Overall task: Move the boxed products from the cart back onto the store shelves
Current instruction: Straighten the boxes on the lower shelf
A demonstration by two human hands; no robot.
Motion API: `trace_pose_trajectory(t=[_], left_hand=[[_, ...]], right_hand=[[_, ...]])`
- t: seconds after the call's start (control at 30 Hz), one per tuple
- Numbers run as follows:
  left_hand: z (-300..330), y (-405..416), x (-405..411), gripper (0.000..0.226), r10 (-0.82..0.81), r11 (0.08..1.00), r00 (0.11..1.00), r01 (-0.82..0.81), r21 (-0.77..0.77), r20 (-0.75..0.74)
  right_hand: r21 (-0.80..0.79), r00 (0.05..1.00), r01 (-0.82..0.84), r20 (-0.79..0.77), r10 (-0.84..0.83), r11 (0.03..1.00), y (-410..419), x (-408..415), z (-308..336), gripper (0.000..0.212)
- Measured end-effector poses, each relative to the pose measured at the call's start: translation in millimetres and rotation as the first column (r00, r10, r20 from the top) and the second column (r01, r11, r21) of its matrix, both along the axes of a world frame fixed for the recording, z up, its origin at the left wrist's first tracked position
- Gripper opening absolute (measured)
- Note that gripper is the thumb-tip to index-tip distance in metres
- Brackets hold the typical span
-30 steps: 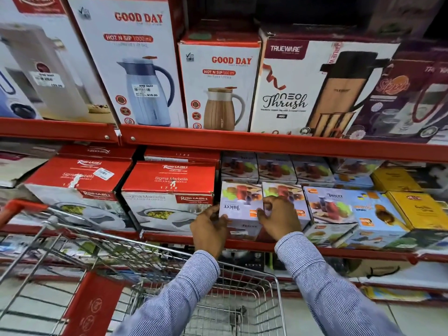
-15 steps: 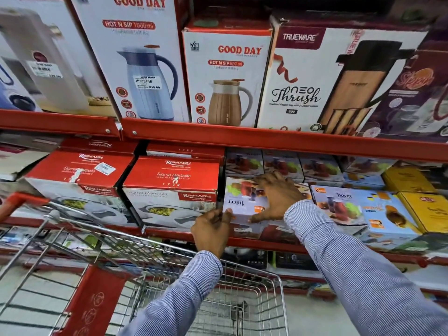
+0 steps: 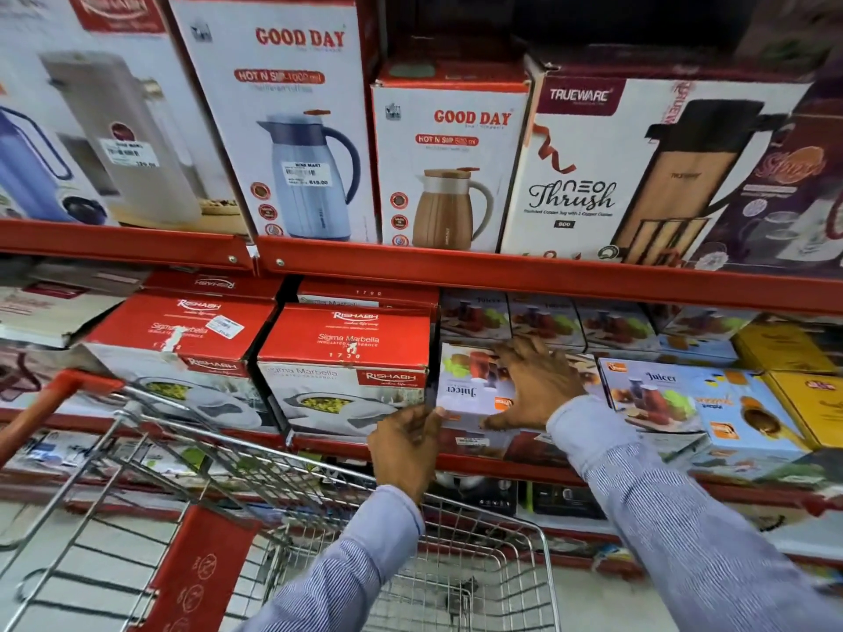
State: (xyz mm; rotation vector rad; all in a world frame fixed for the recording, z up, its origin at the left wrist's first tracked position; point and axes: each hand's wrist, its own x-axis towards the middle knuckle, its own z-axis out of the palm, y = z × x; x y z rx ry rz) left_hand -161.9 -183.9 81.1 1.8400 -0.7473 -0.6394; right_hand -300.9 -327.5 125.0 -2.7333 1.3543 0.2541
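A white Juicer box (image 3: 465, 390) lies on the middle red shelf (image 3: 502, 465), between a red Rishabh casserole box (image 3: 346, 358) and a blue Juicer box (image 3: 661, 394). My right hand (image 3: 533, 385) lies flat on top of the white box with fingers spread. My left hand (image 3: 406, 444) touches the box's front left corner with thumb and fingers. Below my arms stands the wire shopping cart (image 3: 456, 581); the part of its basket that I see holds no boxes.
More Juicer boxes (image 3: 547, 319) are stacked behind. Yellow boxes (image 3: 803, 399) sit at the right. Tall flask boxes (image 3: 451, 166) fill the upper shelf (image 3: 502, 275). A second Rishabh box (image 3: 178, 339) sits left. The cart's red handle (image 3: 50, 403) is at lower left.
My right hand has slid from the box's front edge up onto its top, reaching further back. My left hand has stayed at the front left corner. The view has moved closer.
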Motion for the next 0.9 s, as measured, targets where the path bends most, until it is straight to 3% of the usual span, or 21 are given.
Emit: trace_pose_trajectory(t=[0.1,0.17,0.23,0.33,0.4,0.57,0.9], left_hand=[[3.7,26.0,28.8,0.010,0.039,0.997,0.991,-0.030,-0.068,0.131],[5.9,44.4,57.2,0.005,0.113,0.990,0.977,-0.094,-0.109,0.183],[10.2,59.4,88.6,0.010,0.209,0.972,0.966,-0.188,-0.137,0.154],[17.2,69.0,126.8,0.022,0.284,0.957,0.947,-0.271,-0.102,0.152],[19.8,71.5,144.1,0.037,0.212,0.977,0.964,-0.210,-0.033,0.162],[10.6,69.1,163.5,0.057,-0.048,0.993,0.980,0.025,0.119,0.193],[10.4,75.3,173.8,0.070,-0.153,0.985,0.983,0.144,0.099,0.097]], right_hand=[[0.051,0.933,0.059,0.353,-0.073,0.997,31.8,5.5,-3.7,0.091],[0.138,0.763,0.103,0.624,-0.167,0.985,58.1,15.9,-6.8,0.071],[0.242,0.610,0.152,0.740,-0.284,0.958,82.0,33.2,-8.4,0.063],[0.424,0.510,0.188,0.729,-0.457,0.886,103.5,58.2,-13.4,0.067],[0.484,0.495,0.189,0.704,-0.509,0.854,109.9,71.8,-16.2,0.074],[0.539,0.485,0.211,0.666,-0.566,0.815,113.3,93.8,-12.9,0.063],[0.599,0.339,0.262,0.677,-0.653,0.757,123.0,100.6,-14.3,0.050]])
